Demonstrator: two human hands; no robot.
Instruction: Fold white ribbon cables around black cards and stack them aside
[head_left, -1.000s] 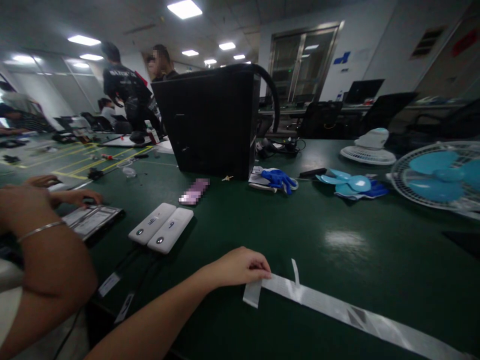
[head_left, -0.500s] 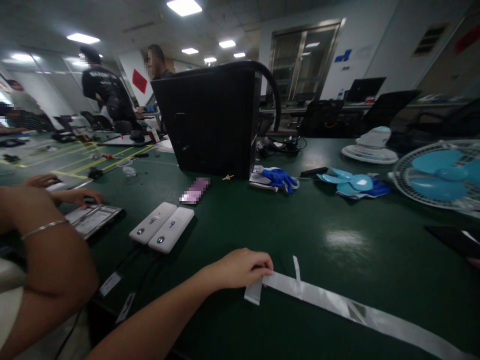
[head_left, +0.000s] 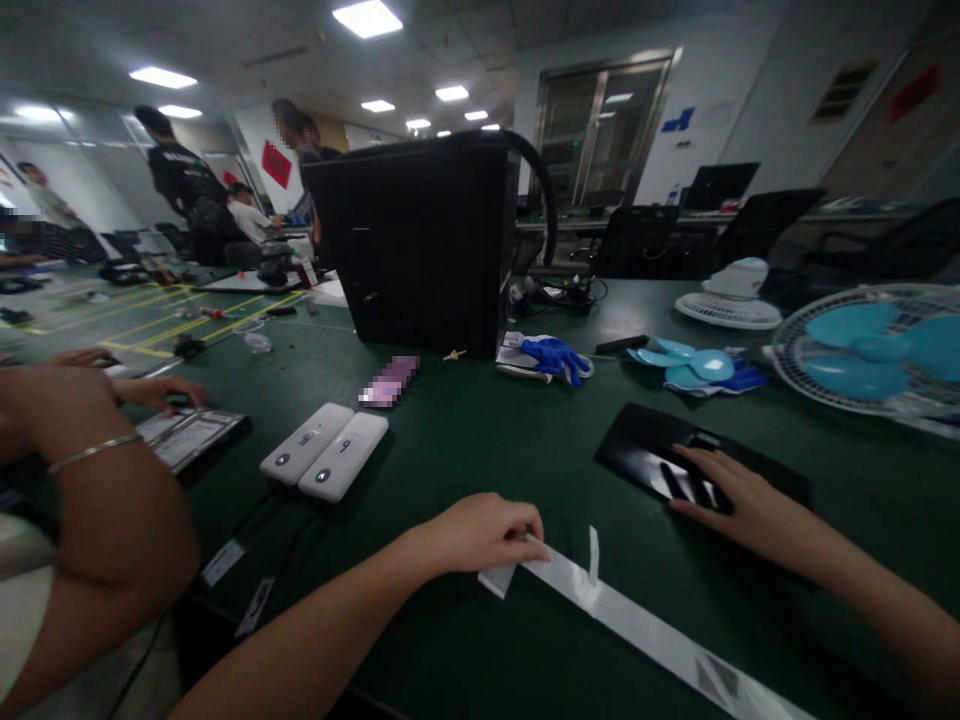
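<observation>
A long white strip (head_left: 643, 623) with a small raised tab runs from the middle of the green table towards the lower right. My left hand (head_left: 487, 532) pinches its near end, where a short piece is folded over below the fingers. Farther right lies a flat, glossy black panel (head_left: 637, 452), its shiny surface reflecting my fingers. On top of that panel rests my right hand (head_left: 739, 500), fingers stretched out and spread, thumb apart near the front edge.
Two white power banks (head_left: 343, 458) with cables lie left of centre. A phone (head_left: 390, 382), a black computer case (head_left: 420, 250), blue-and-white gloves (head_left: 551, 358), blue fan blades (head_left: 690, 362) and a fan grille (head_left: 862, 350) stand behind. At left, a co-worker's arm (head_left: 97, 470) reaches across the table.
My right hand has come in from the right edge, and the black panel has moved left with it. The white strip has swung slightly downward at its far end; my left hand still pinches it.
</observation>
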